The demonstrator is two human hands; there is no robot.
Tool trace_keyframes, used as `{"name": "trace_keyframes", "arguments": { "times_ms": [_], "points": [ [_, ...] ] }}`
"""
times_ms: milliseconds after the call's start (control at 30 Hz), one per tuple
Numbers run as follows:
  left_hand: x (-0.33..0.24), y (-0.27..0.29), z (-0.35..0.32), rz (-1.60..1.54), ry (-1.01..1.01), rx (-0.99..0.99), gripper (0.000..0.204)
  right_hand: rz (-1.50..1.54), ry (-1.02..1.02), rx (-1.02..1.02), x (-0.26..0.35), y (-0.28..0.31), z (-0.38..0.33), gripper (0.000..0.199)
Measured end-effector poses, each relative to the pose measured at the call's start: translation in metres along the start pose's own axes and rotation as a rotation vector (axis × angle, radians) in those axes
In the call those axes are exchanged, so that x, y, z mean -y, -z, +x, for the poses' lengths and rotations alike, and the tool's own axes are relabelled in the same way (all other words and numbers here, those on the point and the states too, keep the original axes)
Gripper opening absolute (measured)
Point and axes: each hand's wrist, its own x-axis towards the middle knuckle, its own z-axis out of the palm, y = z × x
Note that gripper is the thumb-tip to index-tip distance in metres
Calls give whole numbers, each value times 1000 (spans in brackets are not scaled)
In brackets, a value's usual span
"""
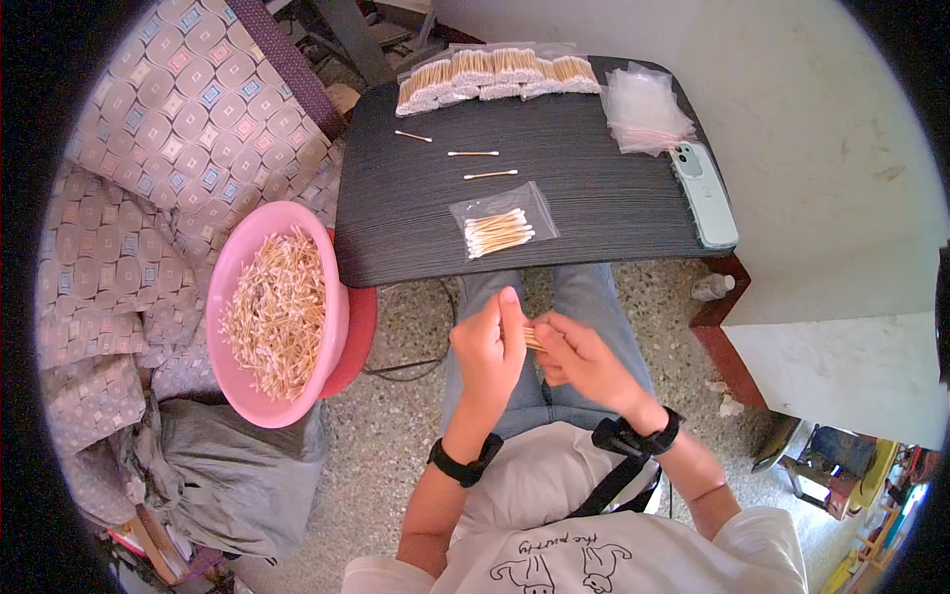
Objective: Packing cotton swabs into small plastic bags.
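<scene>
- Left hand (pixel 487 348) and right hand (pixel 577 358) pinch 1 bundle of cotton swabs (pixel 533 339) between them, long axis running left-right.
- Bundle sits below the small table (pixel 416 208), over the lap.

We count two hands: left hand (pixel 487 348), right hand (pixel 579 358), sharing one small bunch of swabs (pixel 534 339). One dark table (pixel 416 228). Three loose swabs on it: (pixel 413 137), (pixel 472 153), (pixel 490 174). One filled clear bag (pixel 501 232) near front edge. Row of packed swab bags (pixel 495 74) at back, number unclear to us. One stack of empty bags (pixel 645 107). One phone (pixel 705 193). One pink basin (pixel 237 267), swabs inside beyond our counting. Two black wristbands (pixel 463 465), (pixel 643 434).
</scene>
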Motion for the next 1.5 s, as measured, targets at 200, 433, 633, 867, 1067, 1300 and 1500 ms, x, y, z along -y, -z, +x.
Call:
{"name": "trace_keyframes", "arguments": {
  "times_ms": [200, 433, 633, 867, 1067, 1300, 1500],
  "points": [
    [-4, 0, 7, -46, 160, 18, 39, -925, 532, -297, -8, -12, 3, 14],
    [2, -16, 16, -120, 110, 117, 31, -1134, 525, -450, -1, 16, -8, 14],
    [13, -37, 64, 403, -412, -32, 23, -973, 352, -735, 13, 45, -34, 21],
    [27, -70, 80, 545, -324, -81, 33, -1015, 367, -682, 0, 47, -40, 20],
    [39, -70, 72, 416, -239, -52, 23, -837, 320, -657, 17, 44, -37, 21],
    [44, -63, 68, 333, -299, -41, 12, -1026, 403, -596, 34, 44, -8, 21],
    [44, -58, 64, 185, -216, -15, 9, -1031, 478, -586, 40, 51, 38, 19]
  ]
}}
